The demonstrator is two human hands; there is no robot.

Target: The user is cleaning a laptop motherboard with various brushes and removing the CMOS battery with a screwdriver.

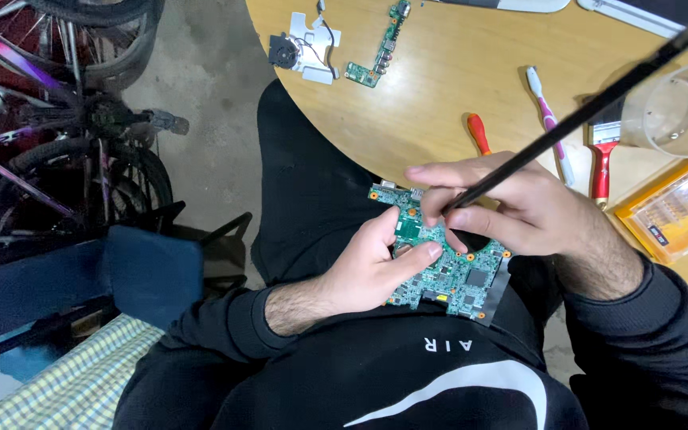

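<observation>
My left hand [372, 267] grips a green circuit board [459, 279] by its left edge, thumb pressed on top, holding it above my lap. My right hand [511, 211] is closed on a long thin black tool [591, 107] held like a pen. The tool's tip touches the upper part of the board, hidden under my fingers. Its handle slants up to the right over the round wooden table [439, 87].
On the table lie a small fan with a white bracket [300, 49], a narrow green board [380, 49], a red-handled screwdriver [478, 132], a white and pink toothbrush [549, 123], a red-handled brush [601, 155], a clear cup [678, 107] and an orange bit case [678, 209]. Bicycles [57, 119] stand at left.
</observation>
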